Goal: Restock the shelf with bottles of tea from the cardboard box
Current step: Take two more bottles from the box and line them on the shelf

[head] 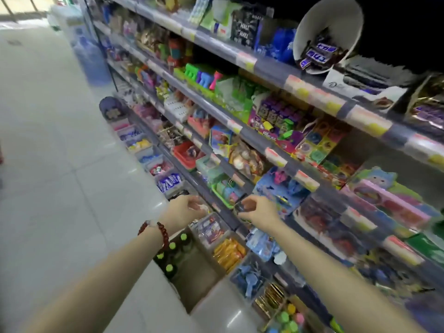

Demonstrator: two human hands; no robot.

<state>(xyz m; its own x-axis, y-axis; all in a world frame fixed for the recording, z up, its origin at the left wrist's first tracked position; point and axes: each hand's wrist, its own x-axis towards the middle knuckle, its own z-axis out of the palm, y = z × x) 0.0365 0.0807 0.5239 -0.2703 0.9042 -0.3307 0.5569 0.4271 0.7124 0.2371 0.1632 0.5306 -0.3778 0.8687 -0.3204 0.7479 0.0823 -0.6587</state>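
A shop aisle with a pale tiled floor (60, 164) runs along tiers of shelves (264, 140) crowded with sweets, toys and bright packets, all smeared by camera motion. From the head view, both arms reach forward over a cardboard box (204, 280) standing on the floor against the lowest tier. The left hand (186, 209), with a red bead bracelet (158, 234) on its wrist, has its fingers curled, and something pale may sit at the fingertips, but the blur hides whether it grips anything. The right hand (258, 209) pinches a small dark thing (240, 205) at the shelf edge; what that is I cannot tell. No bottle is in either hand, so the step in hand looks like readying a spot on the shelf rather than placing stock. The bottles of tea (171, 258), dark with green caps, stand upright in the box's far end, just below the left wrist; the near part of the box shows only bare cardboard. The next move probably calls for freeing a hand, dropping it to the box and taking a bottle by the neck. Clear bins (211, 230) beside the box hold wrapped snacks, and a white bucket (329, 32) on the top shelf holds chocolate bars.
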